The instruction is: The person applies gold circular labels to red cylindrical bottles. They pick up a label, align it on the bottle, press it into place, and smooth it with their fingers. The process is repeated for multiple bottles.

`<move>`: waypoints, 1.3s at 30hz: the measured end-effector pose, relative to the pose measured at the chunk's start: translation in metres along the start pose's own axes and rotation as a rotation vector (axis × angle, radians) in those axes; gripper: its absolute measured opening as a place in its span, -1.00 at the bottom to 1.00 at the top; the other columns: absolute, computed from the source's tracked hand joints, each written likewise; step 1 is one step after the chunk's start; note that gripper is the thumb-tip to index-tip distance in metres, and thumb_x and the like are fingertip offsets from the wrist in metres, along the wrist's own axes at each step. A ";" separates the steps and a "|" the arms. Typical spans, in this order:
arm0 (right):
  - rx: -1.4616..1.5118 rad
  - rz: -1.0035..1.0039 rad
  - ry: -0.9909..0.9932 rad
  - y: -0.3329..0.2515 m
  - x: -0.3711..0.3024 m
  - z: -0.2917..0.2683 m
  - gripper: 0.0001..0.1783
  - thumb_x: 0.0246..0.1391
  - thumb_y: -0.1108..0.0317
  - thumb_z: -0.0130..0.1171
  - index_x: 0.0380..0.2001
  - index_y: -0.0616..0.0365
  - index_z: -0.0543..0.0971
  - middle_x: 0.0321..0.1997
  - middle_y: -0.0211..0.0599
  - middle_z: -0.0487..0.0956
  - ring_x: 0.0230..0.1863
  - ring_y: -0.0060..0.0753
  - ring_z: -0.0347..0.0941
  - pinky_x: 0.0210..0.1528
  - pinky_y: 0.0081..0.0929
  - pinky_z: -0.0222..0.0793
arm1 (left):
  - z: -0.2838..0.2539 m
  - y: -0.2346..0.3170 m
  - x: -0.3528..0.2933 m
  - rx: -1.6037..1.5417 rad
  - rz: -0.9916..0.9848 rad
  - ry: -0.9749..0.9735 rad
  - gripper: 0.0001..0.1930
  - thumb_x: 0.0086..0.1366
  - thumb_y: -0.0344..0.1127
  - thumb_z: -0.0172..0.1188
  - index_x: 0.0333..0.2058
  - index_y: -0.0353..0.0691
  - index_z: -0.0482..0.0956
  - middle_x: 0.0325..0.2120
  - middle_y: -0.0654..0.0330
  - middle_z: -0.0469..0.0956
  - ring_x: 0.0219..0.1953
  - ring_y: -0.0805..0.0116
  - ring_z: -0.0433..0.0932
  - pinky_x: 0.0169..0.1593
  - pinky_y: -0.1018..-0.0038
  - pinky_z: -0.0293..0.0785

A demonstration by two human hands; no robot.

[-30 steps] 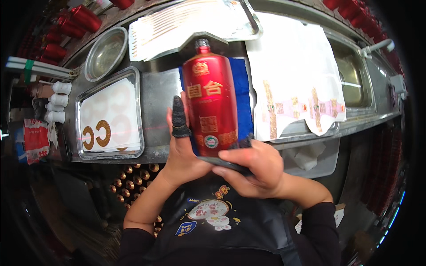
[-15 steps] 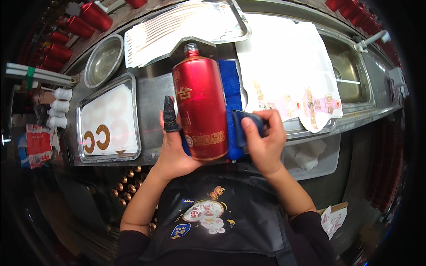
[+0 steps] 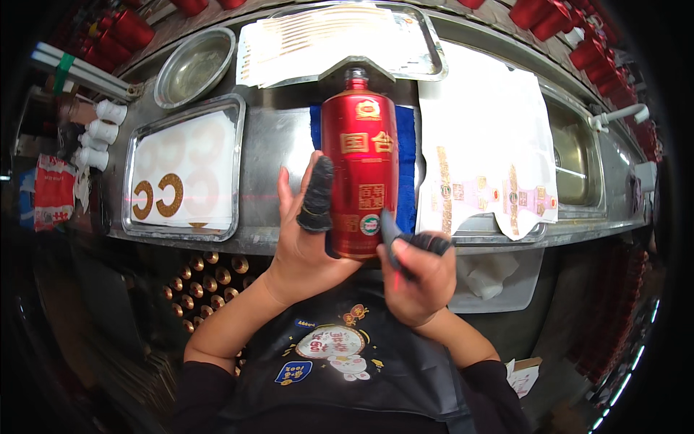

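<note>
Red bottle [image 3: 359, 163] gripped upright in left hand [image 3: 307, 242], right hand [image 3: 416, 278] clenched round a dark tool [image 3: 394, 239] at its base, blue cloth [image 3: 406, 166] behind

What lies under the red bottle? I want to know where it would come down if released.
Under the red bottle a blue cloth shows on both sides, spread on the metal counter. The left hand cups its base. The cloth's middle is covered.

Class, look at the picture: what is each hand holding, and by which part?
The left hand grips the tall red cylindrical bottle by its lower body, near the base. The right hand holds a small dark tool by its lower end, tip at the bottle's base.
</note>
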State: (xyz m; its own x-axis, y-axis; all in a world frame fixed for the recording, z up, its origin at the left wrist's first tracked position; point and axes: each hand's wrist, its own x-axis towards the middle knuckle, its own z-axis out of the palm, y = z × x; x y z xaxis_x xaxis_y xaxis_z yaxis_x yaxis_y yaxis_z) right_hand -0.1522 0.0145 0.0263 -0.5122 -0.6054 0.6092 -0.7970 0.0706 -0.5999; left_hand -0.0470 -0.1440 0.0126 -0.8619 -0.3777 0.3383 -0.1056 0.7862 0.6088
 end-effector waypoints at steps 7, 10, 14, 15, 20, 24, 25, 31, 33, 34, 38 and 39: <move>0.114 0.353 0.101 0.005 0.004 -0.014 -0.66 0.01 0.59 0.46 -0.14 0.24 0.57 -0.29 -0.32 0.55 -0.36 -0.49 0.48 -0.27 -0.60 0.40 | -0.014 -0.006 -0.003 -0.184 0.010 -0.024 0.13 -0.03 -0.20 0.55 0.44 -0.28 0.04 0.42 -0.18 0.15 0.48 -0.14 0.11 0.43 -0.28 -0.33; 0.066 0.430 0.044 0.005 0.008 -0.002 -0.75 0.10 0.59 0.39 -0.18 0.27 0.56 -0.23 -0.37 0.52 -0.25 -0.63 0.43 -0.17 -0.67 0.37 | -0.014 -0.008 -0.002 -0.217 -0.012 -0.043 0.08 0.01 -0.31 0.48 0.44 -0.27 0.02 0.44 -0.02 0.16 0.50 -0.01 0.08 0.45 -0.24 -0.30; -0.144 -0.080 -0.146 -0.024 0.005 0.005 -0.57 -0.18 0.65 0.52 -0.18 0.16 0.64 -0.36 -0.20 0.54 -0.36 -0.12 0.46 -0.29 -0.34 0.41 | -0.008 -0.009 0.001 -0.212 0.062 -0.033 0.10 -0.02 -0.37 0.44 0.46 -0.23 -0.04 0.45 0.04 0.16 0.49 -0.04 0.09 0.45 -0.22 -0.26; -0.054 -0.102 -0.193 -0.027 0.008 0.003 -0.56 -0.19 0.65 0.52 -0.18 0.15 0.64 -0.35 -0.20 0.54 -0.36 -0.11 0.46 -0.31 -0.33 0.40 | -0.008 -0.009 0.001 -0.250 0.081 -0.014 0.11 -0.03 -0.37 0.44 0.46 -0.22 -0.05 0.45 0.05 0.16 0.49 -0.05 0.09 0.45 -0.22 -0.26; 0.018 0.081 0.007 -0.032 0.021 -0.007 -0.68 -0.05 0.66 0.45 -0.19 0.25 0.61 -0.25 -0.22 0.53 -0.30 -0.35 0.49 -0.21 -0.45 0.42 | -0.005 -0.012 -0.006 -0.293 -0.032 0.128 0.18 0.00 -0.19 0.52 0.47 -0.20 -0.11 0.45 -0.04 0.11 0.45 -0.07 0.17 0.44 -0.25 -0.21; -0.211 -0.059 -0.108 -0.030 0.025 0.005 -0.61 -0.15 0.67 0.46 -0.17 0.20 0.67 -0.36 -0.23 0.59 -0.38 -0.21 0.49 -0.28 -0.38 0.41 | 0.003 -0.016 -0.008 -0.246 0.029 0.127 0.08 0.04 -0.12 0.51 0.43 -0.29 0.05 0.44 -0.07 0.14 0.40 -0.03 0.28 0.46 -0.14 -0.18; -0.203 -0.201 -0.212 -0.032 0.024 0.006 -0.58 -0.19 0.64 0.47 -0.16 0.18 0.69 -0.34 -0.24 0.60 -0.40 -0.17 0.48 -0.29 -0.36 0.41 | 0.004 -0.017 -0.009 -0.249 0.034 0.145 0.06 0.05 -0.12 0.51 0.42 -0.30 0.07 0.43 -0.07 0.16 0.40 -0.03 0.28 0.46 -0.13 -0.17; -0.077 -0.005 0.010 -0.048 0.032 0.004 -0.63 -0.16 0.69 0.48 -0.24 0.17 0.64 -0.33 -0.23 0.57 -0.33 -0.25 0.51 -0.23 -0.37 0.43 | -0.001 -0.012 -0.005 -0.250 0.047 0.142 0.01 0.05 -0.20 0.46 0.42 -0.29 0.09 0.39 -0.05 0.24 0.42 -0.01 0.25 0.46 -0.09 -0.10; -0.147 -0.017 -0.164 -0.047 0.035 0.001 -0.60 -0.17 0.69 0.47 -0.20 0.15 0.67 -0.33 -0.25 0.58 -0.33 -0.21 0.49 -0.24 -0.34 0.42 | -0.004 -0.011 -0.001 -0.297 0.083 0.136 0.02 0.03 -0.22 0.46 0.42 -0.26 0.08 0.39 -0.03 0.24 0.42 -0.02 0.24 0.46 -0.11 -0.11; -0.227 -0.094 -0.326 -0.044 0.036 0.001 -0.58 -0.19 0.68 0.48 -0.18 0.14 0.68 -0.34 -0.25 0.58 -0.34 -0.21 0.48 -0.25 -0.34 0.41 | -0.005 -0.011 0.001 -0.312 0.103 0.112 0.03 0.03 -0.23 0.46 0.43 -0.24 0.08 0.39 -0.01 0.24 0.42 -0.02 0.24 0.46 -0.12 -0.12; 0.037 -0.173 -0.310 -0.038 0.028 -0.004 -0.68 -0.18 0.61 0.47 -0.28 0.11 0.69 -0.39 -0.36 0.54 -0.39 -0.30 0.46 -0.33 -0.39 0.39 | -0.008 -0.012 -0.001 -0.364 0.067 0.091 0.02 0.07 -0.28 0.42 0.44 -0.20 0.01 0.42 0.06 0.22 0.42 -0.03 0.23 0.46 -0.17 -0.12; -0.085 -0.083 -0.175 -0.036 0.025 -0.006 -0.89 -0.03 0.56 0.40 -0.39 0.13 0.70 -0.41 -0.45 0.52 -0.39 -0.36 0.47 -0.34 -0.43 0.39 | -0.007 -0.012 -0.001 -0.341 0.074 0.089 0.01 0.09 -0.28 0.41 0.44 -0.20 -0.01 0.43 0.08 0.20 0.43 -0.04 0.22 0.46 -0.18 -0.15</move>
State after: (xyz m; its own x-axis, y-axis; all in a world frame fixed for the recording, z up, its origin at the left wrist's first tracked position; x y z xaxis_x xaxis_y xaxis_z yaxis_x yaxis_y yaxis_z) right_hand -0.1378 0.0013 0.0664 -0.3858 -0.7401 0.5508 -0.8621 0.0768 -0.5008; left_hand -0.0414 -0.1564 0.0098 -0.8130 -0.3783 0.4427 0.1404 0.6105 0.7795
